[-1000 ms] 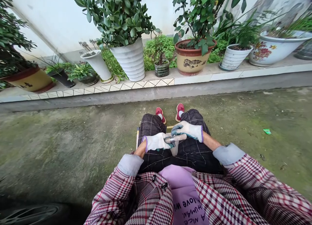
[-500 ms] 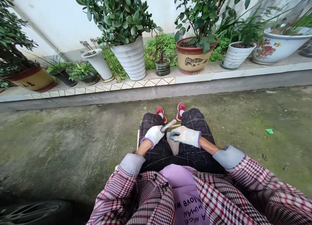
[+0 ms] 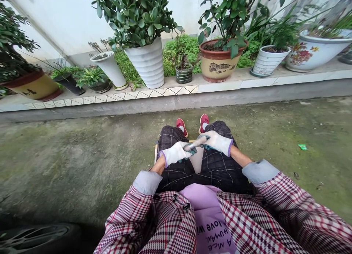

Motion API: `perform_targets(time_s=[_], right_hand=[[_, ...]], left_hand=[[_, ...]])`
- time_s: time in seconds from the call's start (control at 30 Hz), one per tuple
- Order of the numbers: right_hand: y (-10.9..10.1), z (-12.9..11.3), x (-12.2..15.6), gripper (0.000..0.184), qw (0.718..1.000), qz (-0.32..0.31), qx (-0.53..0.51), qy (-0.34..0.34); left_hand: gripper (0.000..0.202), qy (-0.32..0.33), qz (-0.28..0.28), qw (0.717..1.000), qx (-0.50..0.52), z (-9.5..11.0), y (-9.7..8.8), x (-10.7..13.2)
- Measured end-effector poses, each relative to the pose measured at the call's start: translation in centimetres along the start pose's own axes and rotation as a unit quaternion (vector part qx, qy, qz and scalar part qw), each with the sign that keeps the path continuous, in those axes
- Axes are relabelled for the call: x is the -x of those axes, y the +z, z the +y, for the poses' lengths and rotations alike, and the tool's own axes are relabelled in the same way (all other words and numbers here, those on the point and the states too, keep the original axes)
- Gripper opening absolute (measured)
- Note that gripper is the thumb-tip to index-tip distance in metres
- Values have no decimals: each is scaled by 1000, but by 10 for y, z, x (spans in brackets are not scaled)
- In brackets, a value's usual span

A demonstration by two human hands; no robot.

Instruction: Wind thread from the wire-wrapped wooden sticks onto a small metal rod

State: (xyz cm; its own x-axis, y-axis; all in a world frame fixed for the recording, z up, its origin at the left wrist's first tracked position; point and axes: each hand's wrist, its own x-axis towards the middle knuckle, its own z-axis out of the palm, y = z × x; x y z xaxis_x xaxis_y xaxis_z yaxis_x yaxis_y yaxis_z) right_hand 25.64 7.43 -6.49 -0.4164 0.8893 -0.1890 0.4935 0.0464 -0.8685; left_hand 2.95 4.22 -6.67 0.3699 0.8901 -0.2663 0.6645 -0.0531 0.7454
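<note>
Above my lap, my left hand, in a white glove with grey-blue palm and purple cuff, is closed round the greyish, silvery part of a short stick-like tool. The tool's pale rounded end points up and to the right. My right hand, gloved alike, has its fingers wrapped round that pale end. Gloves cover much of the tool, so its exact kind cannot be made out. Below the hands, a pale flat surface shows between my thighs in dark checked trousers.
A low tiled ledge runs across in front, bearing several potted plants, among them a ribbed white pot and a brown-rimmed pot. A green scrap lies on the concrete at right. A dark wheel is at lower left.
My right hand has moved up and closed on the pale end of the tool. My left hand has shifted slightly down, and the tool now lies at a flatter angle between both hands.
</note>
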Motion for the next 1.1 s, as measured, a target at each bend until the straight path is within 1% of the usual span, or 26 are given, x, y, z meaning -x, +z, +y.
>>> perform_targets(time_s=[0.07,0.23,0.37,0.47,0.57,0.63,0.73,0.83,0.9,1.0,1.1], right_hand=[[5,-1,2,22,1000,-7,5,11],[18,-8,15,21,996,-54,57,-47],[22,-11,20,21,988,-79,90,-95],[18,-12,21,22,980,-63,142,-125],[11,-13,21,25,969,-45,209,-126],[8,-13,19,25,965,-48,230,-117],[5,-10,12,22,977,-59,190,-71],[4,-3,2,19,993,-48,100,-31],[4,1,-3,21,999,-34,29,-16],[5,6,-6,30,997,-26,-67,-2],[7,6,-5,37,989,-25,-143,4]], left_hand=[[25,3,5,1000,21,4,-6,-1],[27,-9,38,999,3,7,-9,-8],[20,-27,55,997,-42,3,-7,-13],[11,-36,50,995,-82,-1,2,-13],[8,-36,28,994,-104,-1,17,-10],[8,-30,8,994,-106,0,25,-8],[10,-19,-20,995,-96,2,27,-6],[14,-11,-41,996,-73,1,17,-5],[14,-5,-60,998,-19,0,9,-3],[13,7,-104,991,88,3,1,1],[17,19,-130,984,122,10,0,6]])
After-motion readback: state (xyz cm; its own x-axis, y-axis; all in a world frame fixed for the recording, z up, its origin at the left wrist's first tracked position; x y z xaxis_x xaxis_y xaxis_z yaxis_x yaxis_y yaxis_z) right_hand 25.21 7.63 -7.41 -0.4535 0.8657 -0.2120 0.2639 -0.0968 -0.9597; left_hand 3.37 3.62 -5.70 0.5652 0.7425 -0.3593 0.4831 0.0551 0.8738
